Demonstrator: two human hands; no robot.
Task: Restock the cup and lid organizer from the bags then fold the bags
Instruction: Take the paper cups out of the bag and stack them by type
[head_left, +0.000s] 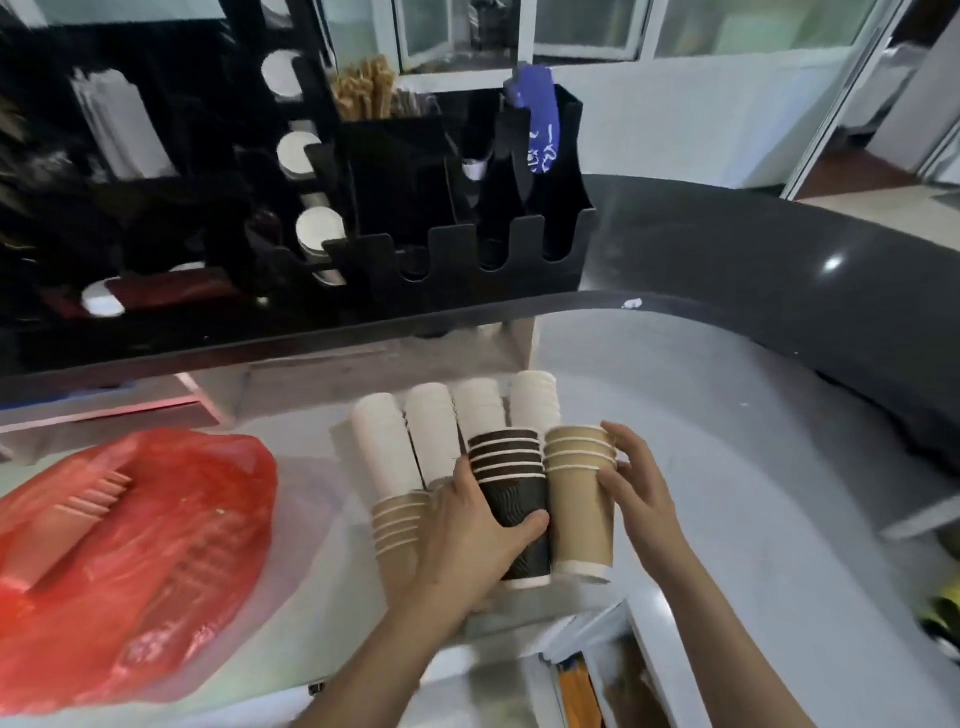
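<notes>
At the lower left of the frame a red plastic bag (130, 545) lies slumped on the pale counter (727, 519), with long ridged shapes showing through the film; what they are cannot be told for certain. The bag looks thin, soft and slippery, so it would likely fold best once flattened and taken by its edges.

In the upper left and centre stands the black cup and lid organizer (457, 249), with white lids (319, 231) showing in its round openings and several front slots looking unfilled.

At centre frame, white cup stacks (431, 431) lie side by side on the counter, and a kraft stack (397, 525) lies just left of the hands. The left hand (467, 535) grips a stack of black ripple paper cups (511, 493), thumb curled across its side. Just beside it, touching, is a stack of brown kraft paper cups (579, 499); the right hand (641, 483) has its fingers curled around the rim end of that stack.

Such nested paper cups are probably light but easily crushed, and a stack can slide apart. Holding around the middle of the outer cup, with support near the rims, seems the safest grip for carrying them up to the organizer.
</notes>
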